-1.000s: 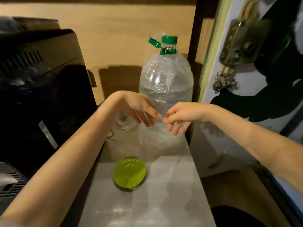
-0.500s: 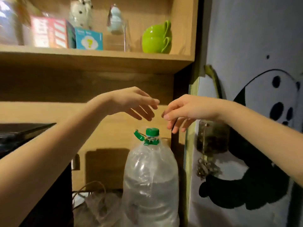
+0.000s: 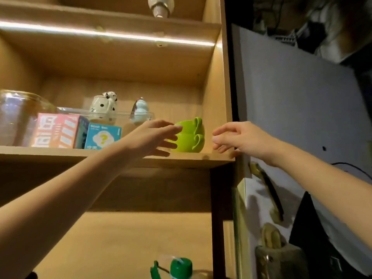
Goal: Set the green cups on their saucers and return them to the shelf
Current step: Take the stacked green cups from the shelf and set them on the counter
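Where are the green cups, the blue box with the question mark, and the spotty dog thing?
green cups (image 3: 188, 141): head view, on the side of the lower cup in the stack.
blue box (image 3: 102, 136): head view, on its front face by the question mark.
spotty figurine (image 3: 103, 106): head view, on its white body.

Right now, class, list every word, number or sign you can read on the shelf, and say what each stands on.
"?": a yellow question mark on the blue box.
Blue box, small print above and below the mark: too blurred to read.
Pink box, large white characters: cut off and blurred, unreadable.
Green cups: no text.
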A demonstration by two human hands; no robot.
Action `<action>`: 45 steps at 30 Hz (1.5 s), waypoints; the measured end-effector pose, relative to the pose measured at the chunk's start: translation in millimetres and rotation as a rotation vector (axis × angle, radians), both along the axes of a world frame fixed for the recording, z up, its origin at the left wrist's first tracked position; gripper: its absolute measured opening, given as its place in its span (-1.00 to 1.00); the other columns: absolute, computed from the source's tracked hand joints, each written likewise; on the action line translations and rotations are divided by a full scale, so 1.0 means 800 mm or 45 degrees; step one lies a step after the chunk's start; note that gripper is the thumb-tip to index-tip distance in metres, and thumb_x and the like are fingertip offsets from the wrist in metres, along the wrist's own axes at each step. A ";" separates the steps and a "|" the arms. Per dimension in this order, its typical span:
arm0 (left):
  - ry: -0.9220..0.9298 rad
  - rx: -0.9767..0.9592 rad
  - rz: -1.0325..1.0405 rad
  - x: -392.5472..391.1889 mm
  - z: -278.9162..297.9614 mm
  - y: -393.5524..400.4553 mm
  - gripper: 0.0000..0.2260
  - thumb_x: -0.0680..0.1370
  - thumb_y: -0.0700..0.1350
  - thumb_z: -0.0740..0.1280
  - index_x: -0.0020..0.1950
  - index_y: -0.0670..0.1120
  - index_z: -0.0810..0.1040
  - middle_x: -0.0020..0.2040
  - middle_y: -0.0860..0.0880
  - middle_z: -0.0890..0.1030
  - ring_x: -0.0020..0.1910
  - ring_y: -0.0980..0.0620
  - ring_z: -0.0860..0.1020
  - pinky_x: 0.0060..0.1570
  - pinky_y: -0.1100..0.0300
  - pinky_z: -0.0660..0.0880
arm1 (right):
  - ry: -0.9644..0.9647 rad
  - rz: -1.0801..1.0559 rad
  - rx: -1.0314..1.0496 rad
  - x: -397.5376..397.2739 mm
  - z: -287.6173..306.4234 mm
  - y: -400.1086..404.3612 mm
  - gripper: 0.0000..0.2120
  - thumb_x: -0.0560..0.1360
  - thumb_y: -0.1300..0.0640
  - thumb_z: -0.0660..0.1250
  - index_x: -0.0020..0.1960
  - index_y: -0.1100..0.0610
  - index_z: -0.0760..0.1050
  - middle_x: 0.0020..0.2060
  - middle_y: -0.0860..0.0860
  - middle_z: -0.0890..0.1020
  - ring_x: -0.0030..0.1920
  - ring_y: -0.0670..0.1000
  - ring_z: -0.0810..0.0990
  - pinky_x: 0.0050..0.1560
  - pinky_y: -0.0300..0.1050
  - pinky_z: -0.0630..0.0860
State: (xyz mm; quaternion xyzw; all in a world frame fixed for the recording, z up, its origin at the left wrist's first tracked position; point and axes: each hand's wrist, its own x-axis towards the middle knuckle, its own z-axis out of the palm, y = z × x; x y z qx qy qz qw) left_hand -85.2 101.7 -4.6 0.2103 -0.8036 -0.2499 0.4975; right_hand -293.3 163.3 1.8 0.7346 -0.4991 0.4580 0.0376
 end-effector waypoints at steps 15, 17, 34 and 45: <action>-0.037 0.027 0.316 -0.060 0.049 -0.135 -0.16 0.34 0.19 0.36 0.46 -0.14 0.09 0.45 -0.19 0.24 0.29 -0.13 0.38 0.08 0.11 0.46 | -0.549 0.222 -0.060 -0.007 0.024 -0.145 -0.54 0.57 -0.12 0.02 0.42 0.00 0.22 0.39 0.07 0.36 0.24 0.07 0.42 0.29 0.08 0.36; -0.113 0.085 0.329 -0.060 0.050 -0.142 -0.18 0.26 0.25 0.38 0.35 -0.16 0.23 0.25 -0.17 0.42 0.03 -0.08 0.51 -0.23 0.19 0.50 | -0.569 0.219 0.015 -0.010 0.030 -0.148 -0.49 0.57 -0.14 0.01 0.46 0.02 0.16 0.45 0.10 0.28 0.36 0.15 0.35 0.31 0.11 0.33; -0.126 0.132 0.289 -0.043 0.039 -0.104 -0.23 0.08 0.30 0.46 0.08 -0.21 0.55 0.01 -0.18 0.61 -0.04 -0.10 0.59 0.03 0.05 0.52 | -0.585 0.215 0.280 0.005 0.035 -0.109 -0.35 0.55 -0.22 -0.09 0.49 0.18 0.07 0.46 0.22 0.25 0.43 0.22 0.27 0.41 0.09 0.20; 0.155 0.273 0.181 -0.021 0.039 -0.002 -0.15 0.03 0.07 0.49 0.23 -0.25 0.39 0.13 -0.18 0.53 0.03 -0.14 0.58 -0.24 0.15 0.57 | -0.616 0.275 0.374 0.032 0.029 -0.014 -0.30 0.53 -0.26 -0.13 0.52 0.15 -0.01 0.51 0.19 0.14 0.45 0.30 0.19 0.43 0.20 0.12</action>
